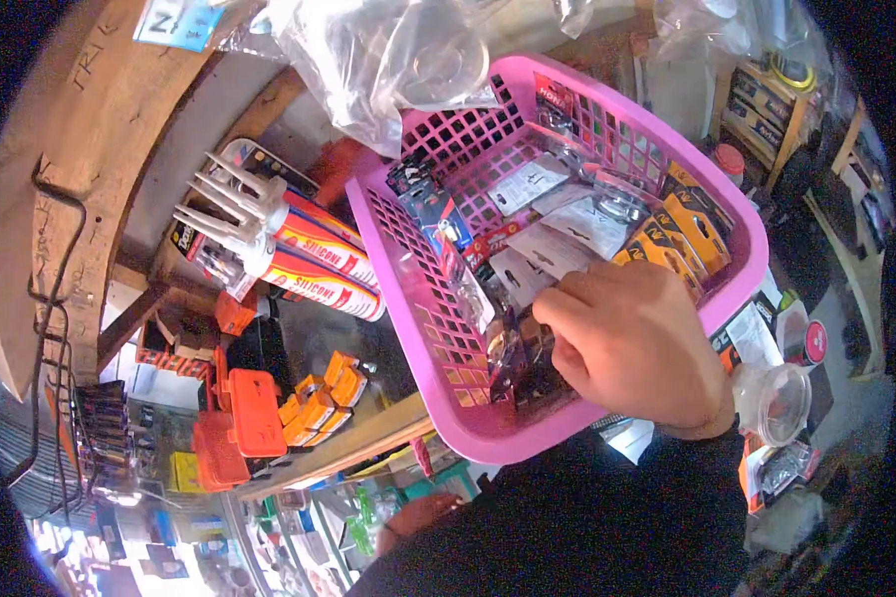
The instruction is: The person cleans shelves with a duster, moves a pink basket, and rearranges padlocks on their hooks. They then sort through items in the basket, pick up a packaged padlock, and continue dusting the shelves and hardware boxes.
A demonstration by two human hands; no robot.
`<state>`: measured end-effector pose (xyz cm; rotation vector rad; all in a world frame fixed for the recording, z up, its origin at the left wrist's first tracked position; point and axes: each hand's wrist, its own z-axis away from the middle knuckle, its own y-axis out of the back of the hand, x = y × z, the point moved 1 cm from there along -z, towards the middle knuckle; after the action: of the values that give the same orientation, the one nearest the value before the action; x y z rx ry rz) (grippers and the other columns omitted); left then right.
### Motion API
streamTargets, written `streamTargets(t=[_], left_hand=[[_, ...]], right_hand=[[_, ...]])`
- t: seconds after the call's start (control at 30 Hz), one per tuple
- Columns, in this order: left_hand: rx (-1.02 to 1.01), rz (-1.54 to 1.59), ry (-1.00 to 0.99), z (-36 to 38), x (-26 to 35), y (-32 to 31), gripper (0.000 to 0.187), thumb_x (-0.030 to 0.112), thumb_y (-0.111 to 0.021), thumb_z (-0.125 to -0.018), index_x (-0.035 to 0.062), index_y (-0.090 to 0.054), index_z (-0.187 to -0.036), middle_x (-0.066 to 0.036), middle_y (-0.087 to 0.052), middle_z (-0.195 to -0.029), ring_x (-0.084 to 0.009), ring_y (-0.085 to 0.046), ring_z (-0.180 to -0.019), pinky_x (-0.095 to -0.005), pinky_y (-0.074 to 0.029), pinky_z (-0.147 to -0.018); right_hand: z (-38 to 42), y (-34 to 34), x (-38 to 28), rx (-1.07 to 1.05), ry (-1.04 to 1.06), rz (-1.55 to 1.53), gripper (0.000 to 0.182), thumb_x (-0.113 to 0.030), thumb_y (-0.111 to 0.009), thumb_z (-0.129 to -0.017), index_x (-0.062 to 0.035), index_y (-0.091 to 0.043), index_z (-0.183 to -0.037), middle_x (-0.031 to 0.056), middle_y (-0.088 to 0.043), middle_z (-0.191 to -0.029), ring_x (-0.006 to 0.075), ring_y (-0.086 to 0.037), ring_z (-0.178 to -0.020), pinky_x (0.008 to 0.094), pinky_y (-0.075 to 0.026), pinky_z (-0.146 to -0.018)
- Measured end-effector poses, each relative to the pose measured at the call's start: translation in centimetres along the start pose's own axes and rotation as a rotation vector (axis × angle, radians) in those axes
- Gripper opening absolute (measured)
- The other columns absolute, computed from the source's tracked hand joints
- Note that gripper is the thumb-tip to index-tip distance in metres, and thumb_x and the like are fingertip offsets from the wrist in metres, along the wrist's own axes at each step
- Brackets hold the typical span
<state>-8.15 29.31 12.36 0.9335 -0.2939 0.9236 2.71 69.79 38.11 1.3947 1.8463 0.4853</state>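
Observation:
A pink plastic basket (503, 448) stands tilted in view, filled with small packaged goods. Over its near right side is my right hand (637, 348), palm down with fingers curled closed among the packets; what they grip, if anything, is hidden. Just beyond the knuckles lie clear packets with white card tops (553, 249). Yellow-and-black carded packs (682, 239) fill the basket's right side, and blister packs (448, 224) line its left. Low in the view, partly covered by my dark sleeve (567, 517), is my left hand (423, 517); its fingers do not show clearly.
Silicone tubes (319, 269) with white nozzles lie left of the basket. Orange plastic cases (254, 413) and small yellow-orange boxes (319, 398) sit below them. A clear plastic bag (378, 60) hangs over the basket's far edge. A clear round tub (775, 403) is at right.

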Motion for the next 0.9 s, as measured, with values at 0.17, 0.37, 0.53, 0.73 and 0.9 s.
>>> streamTargets(t=[0.17,0.37,0.53,0.73,0.9], left_hand=[[-0.089,0.086,-0.365,2.3,17.8,15.6,0.027,0.018,-0.044,-0.088,0.0037,-0.05,-0.111,-0.012,-0.056,-0.103,-0.0275,-0.054,-0.097,-0.0354,-0.041,-0.085],[0.099,-0.274,-0.886,0.8,26.8,22.5,0.041,0.004,-0.054,-0.066,0.0025,-0.053,-0.107,-0.013,-0.057,-0.086,-0.029,-0.056,-0.082,-0.038,-0.044,-0.076],[0.434,-0.572,-0.686,-6.9,29.4,25.4,0.036,0.006,-0.057,-0.063,0.0085,-0.057,-0.099,-0.012,-0.055,-0.084,-0.0306,-0.055,-0.081,-0.0396,-0.044,-0.071],[-0.01,-0.316,-0.394,-9.2,29.1,25.7,0.027,0.009,-0.061,-0.067,0.0108,-0.057,-0.093,-0.01,-0.051,-0.09,-0.0311,-0.053,-0.088,-0.0382,-0.045,-0.071],[0.062,-0.376,-0.62,-10.0,27.6,25.8,0.021,0.011,-0.062,-0.066,0.0112,-0.057,-0.087,-0.009,-0.051,-0.089,-0.0298,-0.052,-0.089,-0.0377,-0.044,-0.072]], right_hand=[[0.3,-0.4,0.0,-0.02,-0.058,0.014,0.015,-0.006,-0.059,-0.058,-0.0073,-0.05,-0.071,0.0065,-0.051,-0.062,0.0258,-0.054,-0.06,0.0366,-0.043,-0.053],[0.3,-0.4,0.0,-0.019,-0.079,0.057,0.016,-0.005,-0.059,-0.058,-0.0063,-0.05,-0.071,0.0075,-0.052,-0.062,0.0277,-0.055,-0.062,0.0379,-0.043,-0.054],[0.1,0.0,0.3,-0.116,-0.149,-0.017,0.014,-0.008,-0.058,-0.061,-0.0069,-0.05,-0.072,0.0088,-0.052,-0.062,0.0289,-0.055,-0.062,0.0397,-0.043,-0.054],[0.1,0.0,0.5,-0.078,-0.107,-0.103,0.014,-0.007,-0.057,-0.062,-0.0069,-0.05,-0.074,0.0091,-0.051,-0.061,0.0293,-0.054,-0.06,0.0394,-0.043,-0.053],[-0.1,0.4,0.6,-0.12,-0.105,-0.157,0.014,-0.005,-0.056,-0.062,-0.0061,-0.051,-0.074,0.0096,-0.052,-0.062,0.0295,-0.054,-0.06,0.0385,-0.042,-0.053]])
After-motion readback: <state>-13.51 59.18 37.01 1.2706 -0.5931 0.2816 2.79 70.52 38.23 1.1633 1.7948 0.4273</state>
